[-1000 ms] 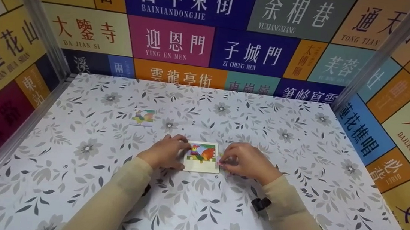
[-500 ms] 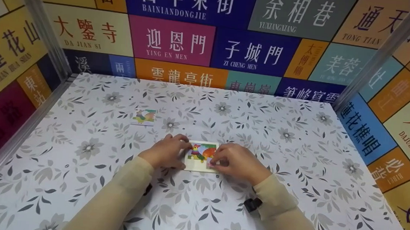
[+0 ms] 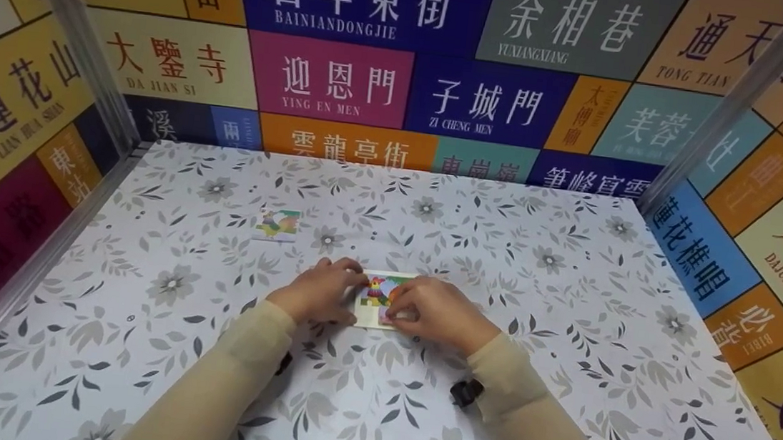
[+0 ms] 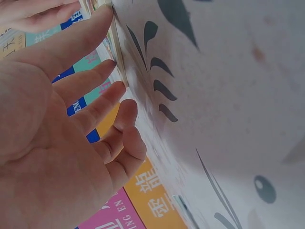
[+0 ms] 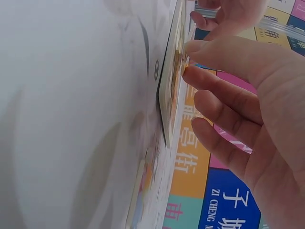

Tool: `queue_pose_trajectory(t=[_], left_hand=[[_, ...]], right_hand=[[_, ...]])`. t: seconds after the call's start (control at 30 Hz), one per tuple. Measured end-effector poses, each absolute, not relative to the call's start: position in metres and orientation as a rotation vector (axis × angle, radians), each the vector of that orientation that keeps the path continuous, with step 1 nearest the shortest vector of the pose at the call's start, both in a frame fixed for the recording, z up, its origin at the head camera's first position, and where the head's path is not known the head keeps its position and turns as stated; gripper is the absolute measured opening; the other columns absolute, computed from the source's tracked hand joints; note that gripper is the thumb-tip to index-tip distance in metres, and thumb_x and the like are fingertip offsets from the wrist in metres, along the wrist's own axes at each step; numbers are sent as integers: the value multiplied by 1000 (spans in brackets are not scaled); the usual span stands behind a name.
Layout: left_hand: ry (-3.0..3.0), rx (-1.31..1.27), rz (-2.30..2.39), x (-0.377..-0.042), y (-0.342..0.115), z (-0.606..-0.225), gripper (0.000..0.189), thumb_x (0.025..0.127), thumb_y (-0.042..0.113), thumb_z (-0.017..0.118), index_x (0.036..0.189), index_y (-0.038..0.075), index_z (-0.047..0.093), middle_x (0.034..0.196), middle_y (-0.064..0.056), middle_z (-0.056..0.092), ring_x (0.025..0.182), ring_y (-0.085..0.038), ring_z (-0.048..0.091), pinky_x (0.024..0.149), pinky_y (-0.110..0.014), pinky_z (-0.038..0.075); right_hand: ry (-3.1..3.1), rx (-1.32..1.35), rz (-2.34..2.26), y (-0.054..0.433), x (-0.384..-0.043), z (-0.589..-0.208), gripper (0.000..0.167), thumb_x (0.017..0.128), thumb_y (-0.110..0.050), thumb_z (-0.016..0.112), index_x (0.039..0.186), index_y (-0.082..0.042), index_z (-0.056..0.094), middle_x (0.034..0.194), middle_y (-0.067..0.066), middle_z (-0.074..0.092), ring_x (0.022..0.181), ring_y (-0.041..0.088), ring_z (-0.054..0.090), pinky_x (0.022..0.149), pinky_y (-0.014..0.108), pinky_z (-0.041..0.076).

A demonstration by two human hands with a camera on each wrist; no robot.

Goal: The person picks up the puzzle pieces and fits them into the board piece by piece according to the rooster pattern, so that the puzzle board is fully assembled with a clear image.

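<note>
A small cream puzzle board (image 3: 366, 317) lies flat on the table, its upper part filled with a bright rooster picture (image 3: 376, 289). My left hand (image 3: 322, 291) rests at the board's left side, thumb and fingertips touching its edge; its other fingers hang loose in the left wrist view. Over the board's right half, my right hand (image 3: 436, 312) pinches a pinkish puzzle piece (image 3: 384, 315) between thumb and index finger, low over the bare lower strip. That hand covers the right end of the board. The right wrist view shows the board's edge (image 5: 164, 98) close under the fingertips.
A card with a similar rooster picture (image 3: 277, 225) lies farther back, to the left. Beside the board, a flat colourful piece (image 5: 142, 186) shows in the right wrist view. A flower-patterned cloth (image 3: 478, 217) covers the table, with sign-printed walls (image 3: 336, 82) around it.
My right hand has moved left from beside the board to over its lower strip, carrying the pinkish puzzle piece. The left hand has stayed at the board's left edge.
</note>
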State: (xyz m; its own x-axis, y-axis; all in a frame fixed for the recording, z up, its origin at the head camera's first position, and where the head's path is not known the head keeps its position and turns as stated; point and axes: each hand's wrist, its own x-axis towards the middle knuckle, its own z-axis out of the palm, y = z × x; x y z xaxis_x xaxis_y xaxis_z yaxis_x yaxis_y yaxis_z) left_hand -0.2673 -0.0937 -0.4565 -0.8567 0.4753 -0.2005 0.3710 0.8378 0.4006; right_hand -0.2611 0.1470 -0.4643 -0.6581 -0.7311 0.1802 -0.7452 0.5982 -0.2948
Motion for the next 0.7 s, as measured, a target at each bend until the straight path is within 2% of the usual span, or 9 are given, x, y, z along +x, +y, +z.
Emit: queue_pose_trajectory(t=[0.5,0.7], left_hand=[[2735,701,539,-264,-94,-454,60,84,21,86,140,15,64,155,-12,48,132,-43,47,104,-58,46],[2734,712,562,-263,-96,-453,60,84,21,86,140,14,64,154,-12,49,130,-44,48,102,-58,47]], right_hand=[[-2737,1356,429,127,-265,-469,7,90,-22,80,95,-21,84,103,-3,75,97,17,70,87,34,57],[-2720,1363,401,122,-264,-470,6,91,-24,79,95,-22,84,102,-4,74,94,16,69,83,34,57]])
